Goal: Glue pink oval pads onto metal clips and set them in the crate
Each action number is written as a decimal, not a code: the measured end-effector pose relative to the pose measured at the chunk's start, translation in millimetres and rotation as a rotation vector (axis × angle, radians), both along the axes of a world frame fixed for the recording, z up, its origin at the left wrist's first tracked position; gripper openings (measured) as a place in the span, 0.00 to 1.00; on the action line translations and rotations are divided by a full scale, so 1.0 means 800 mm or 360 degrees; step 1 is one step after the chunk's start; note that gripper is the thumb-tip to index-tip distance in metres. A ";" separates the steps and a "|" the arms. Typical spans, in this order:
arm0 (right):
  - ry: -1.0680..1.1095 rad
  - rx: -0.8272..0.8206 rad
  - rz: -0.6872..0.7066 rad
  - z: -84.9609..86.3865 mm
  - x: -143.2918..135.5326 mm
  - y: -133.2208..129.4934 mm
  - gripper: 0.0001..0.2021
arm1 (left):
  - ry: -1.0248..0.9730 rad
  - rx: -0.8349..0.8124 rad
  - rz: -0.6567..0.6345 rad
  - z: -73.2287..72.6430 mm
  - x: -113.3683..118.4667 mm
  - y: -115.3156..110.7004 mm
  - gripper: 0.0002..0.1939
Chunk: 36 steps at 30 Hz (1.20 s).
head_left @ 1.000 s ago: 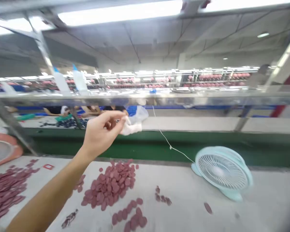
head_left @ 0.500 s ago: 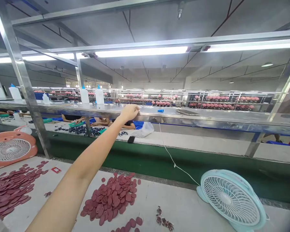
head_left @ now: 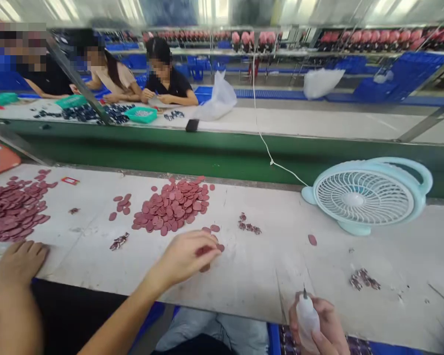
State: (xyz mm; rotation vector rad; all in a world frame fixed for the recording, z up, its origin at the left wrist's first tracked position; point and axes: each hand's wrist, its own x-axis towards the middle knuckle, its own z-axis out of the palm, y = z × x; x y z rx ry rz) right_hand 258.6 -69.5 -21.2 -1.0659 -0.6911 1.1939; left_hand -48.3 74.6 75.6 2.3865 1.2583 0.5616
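Observation:
My left hand (head_left: 187, 256) is over the table, with thumb and fingertips pinched together at a small maroon oval piece (head_left: 221, 248). More of these pieces lie under and beside its fingers. Just beyond them spreads a large heap of maroon ovals (head_left: 173, 204). My right hand (head_left: 327, 323), at the front edge of the table, is wrapped round a small white squeeze bottle (head_left: 308, 318). The bottle is upright and slightly tilted, its thin dark metal tip pointing up.
A light-blue fan (head_left: 362, 197) stands at the right, its white cord (head_left: 261, 133) running upward. Small dark clusters (head_left: 364, 279) lie about the table (head_left: 251, 276). At the left are another person's hand (head_left: 20, 261) and another maroon heap (head_left: 13, 209). Co-workers sit across the green divider (head_left: 207, 153).
My view has tilted down from the raised shelf to the table. My left hand has come down from the shelf edge to the maroon pieces. My right hand with the bottle has come into view.

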 end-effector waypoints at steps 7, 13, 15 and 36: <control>-0.0008 -0.0309 0.0104 0.014 -0.028 0.028 0.13 | 0.0243 -0.0026 0.0175 -0.105 0.035 -0.008 0.08; 0.0019 -0.0375 0.0132 0.002 -0.032 0.041 0.14 | 0.0239 -0.0095 0.0241 -0.103 0.034 0.002 0.10; 0.0053 -0.0416 0.0087 -0.003 -0.031 0.044 0.16 | 0.0214 -0.0137 0.0246 -0.094 0.028 0.005 0.11; 0.0885 -0.0327 0.0182 0.021 -0.044 0.097 0.22 | -0.1276 -0.0898 0.0059 -0.114 0.121 0.155 0.17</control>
